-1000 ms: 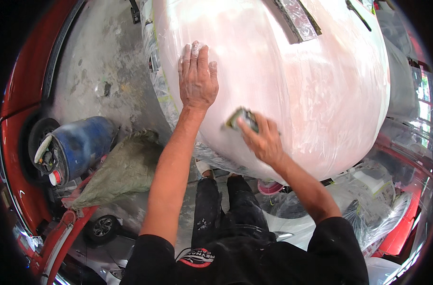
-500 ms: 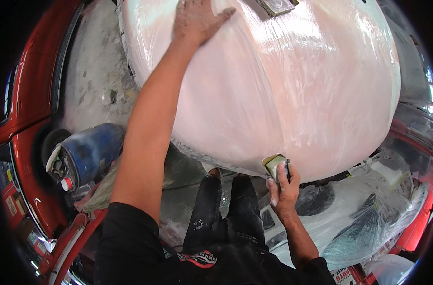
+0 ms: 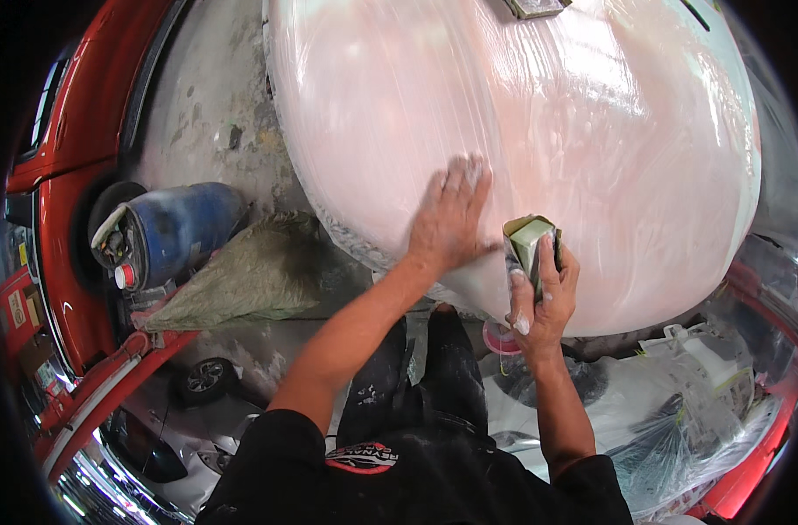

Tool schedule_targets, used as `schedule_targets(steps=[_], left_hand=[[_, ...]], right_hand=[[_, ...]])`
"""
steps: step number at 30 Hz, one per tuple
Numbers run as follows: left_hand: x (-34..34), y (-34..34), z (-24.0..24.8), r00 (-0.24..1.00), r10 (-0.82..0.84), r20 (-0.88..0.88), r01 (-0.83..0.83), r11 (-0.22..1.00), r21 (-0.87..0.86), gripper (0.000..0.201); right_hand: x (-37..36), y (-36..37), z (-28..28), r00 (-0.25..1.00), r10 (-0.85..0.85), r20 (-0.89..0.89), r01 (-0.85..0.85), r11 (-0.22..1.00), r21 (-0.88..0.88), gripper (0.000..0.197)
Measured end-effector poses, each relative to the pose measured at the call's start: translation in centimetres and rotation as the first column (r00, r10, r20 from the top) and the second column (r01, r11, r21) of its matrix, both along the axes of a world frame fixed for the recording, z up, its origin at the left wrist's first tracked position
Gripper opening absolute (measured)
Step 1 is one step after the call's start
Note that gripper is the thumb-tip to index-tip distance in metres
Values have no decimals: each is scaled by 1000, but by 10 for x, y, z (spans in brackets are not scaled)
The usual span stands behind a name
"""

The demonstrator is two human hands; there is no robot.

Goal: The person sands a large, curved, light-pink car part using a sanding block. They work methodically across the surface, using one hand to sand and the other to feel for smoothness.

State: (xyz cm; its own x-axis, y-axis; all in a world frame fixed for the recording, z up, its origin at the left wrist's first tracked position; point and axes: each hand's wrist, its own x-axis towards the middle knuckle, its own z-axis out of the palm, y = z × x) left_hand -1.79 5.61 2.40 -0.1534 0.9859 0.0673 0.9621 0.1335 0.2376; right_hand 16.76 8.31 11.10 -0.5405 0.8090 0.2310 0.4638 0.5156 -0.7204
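Observation:
A large curved car panel [image 3: 609, 184], pinkish white and wet with milky streaks, spreads out in front of me. My left hand [image 3: 451, 214] lies on its near part with the fingers stretched out and whitish residue on the fingertips. To the right of it, my right hand [image 3: 549, 293] grips a green sanding block [image 3: 530, 241] with sandpaper folded around it. The block is tilted up near the panel's near edge; whether it touches the surface, I cannot tell. White paste coats my right thumb and fingers. A second block-like piece [image 3: 536, 9] rests on the panel at the far edge of view.
On the left, a blue drum [image 3: 184, 227] lies near a red vehicle [image 3: 75, 210]. A greenish sheet [image 3: 250, 271] hangs over a red bar [image 3: 101, 411]. A pink-rimmed bucket [image 3: 500, 338] stands below the panel. At right, plastic sheeting [image 3: 653, 446] covers pale parts.
My left hand has come back toward me from the panel's far left to its near middle. My right hand has lifted the sanding block farther up and forward from the near edge.

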Motion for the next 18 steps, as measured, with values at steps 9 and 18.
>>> schedule_targets(steps=[9, 18], left_hand=[[57, -64, -19, 977, -171, 125, 196, 954, -226, 106], [-115, 109, 9, 977, 197, -86, -179, 967, 182, 113]], right_hand=[[35, -6, -9, 997, -1, 72, 0, 1000, 2, 57], [46, -17, -10, 997, -37, 69, 41, 997, -65, 56]])
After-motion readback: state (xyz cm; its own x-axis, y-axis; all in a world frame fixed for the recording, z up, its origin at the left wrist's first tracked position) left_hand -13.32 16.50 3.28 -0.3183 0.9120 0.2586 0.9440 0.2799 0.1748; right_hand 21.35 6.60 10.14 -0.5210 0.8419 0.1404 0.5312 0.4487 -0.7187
